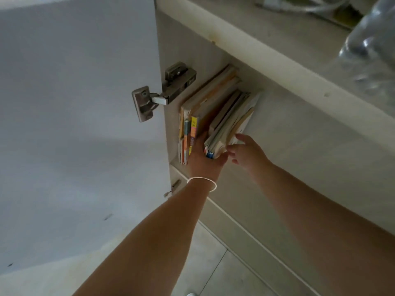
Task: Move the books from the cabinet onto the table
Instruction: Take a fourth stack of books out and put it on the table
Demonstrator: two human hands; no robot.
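— Both forearms fill the foreground, reaching away from the camera into an open cabinet [277, 133]. What's on the left wrist?

— A thin pale bracelet [202, 182]. Beyond it, the left hand [203, 159] is pushed between two groups of books [213, 110] standing on the cabinet's shelf, against its left wall.

— Is it holding anything?

— Its fingers are slid in behind the right-hand bundle of thin books [228, 127], with the thumb under that bundle's near bottom corner. It looks like a grasp on that bundle, though most of the fingers are hidden by the books.

— And the right hand [245, 151]?

— Fingers spread and loose, just beside the right edge of the same bundle. One fingertip looks to touch the outer cover; nothing is gripped.

— Where are the rest?

— A few thicker books [192, 124], with yellow and orange spines, stay upright against the left wall.

— What else shows?

— The white cabinet door [74, 124] swung open at left, with a metal hinge [162, 90]. Above, a pale counter [277, 28] with blurred clear plastic [369, 43] at the right. Tiled floor [213, 263] lies below.
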